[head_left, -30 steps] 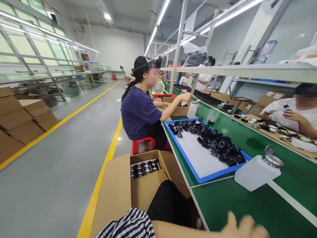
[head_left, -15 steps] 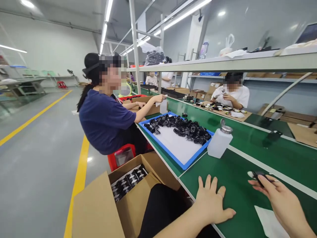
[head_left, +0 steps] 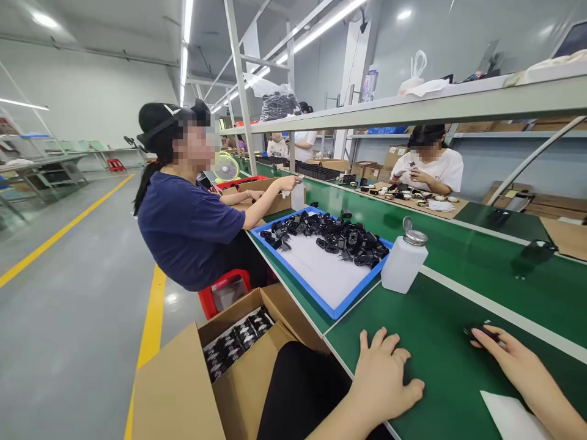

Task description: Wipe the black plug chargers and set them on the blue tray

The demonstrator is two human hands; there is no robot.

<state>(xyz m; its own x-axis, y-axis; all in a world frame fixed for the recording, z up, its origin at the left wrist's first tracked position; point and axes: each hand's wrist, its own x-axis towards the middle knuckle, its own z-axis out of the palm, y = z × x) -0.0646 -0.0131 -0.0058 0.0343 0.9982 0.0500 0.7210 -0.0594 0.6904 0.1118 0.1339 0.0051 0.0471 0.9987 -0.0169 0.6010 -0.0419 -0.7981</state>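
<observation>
My left hand (head_left: 383, 374) rests on the green tabletop (head_left: 440, 379) with its fingers spread, holding nothing. My right hand (head_left: 511, 354) grips a small black plastic part (head_left: 481, 332) just above the table; the fingers cover much of it and its kind is unclear. A sheet of white paper (head_left: 509, 412) lies partly beneath my right forearm. Ahead of my left hand stands a white pump bottle (head_left: 403, 266) with its metal lid flipped up. Beyond it, a blue-rimmed tray (head_left: 337, 311) holds a heap of black plug adapters (head_left: 353, 238).
An open cardboard box (head_left: 169, 385) with rows of black items stands at my left knee. A co-worker in a blue shirt (head_left: 183, 226) sits left of the tray. Another person in white (head_left: 452, 168) works across the green conveyor belt (head_left: 477, 275). A shelf (head_left: 367, 119) runs overhead.
My right hand has turned the black part, so its white end no longer shows. My left hand stays on the table, its fingers slightly more bent. The view has shifted a little.
</observation>
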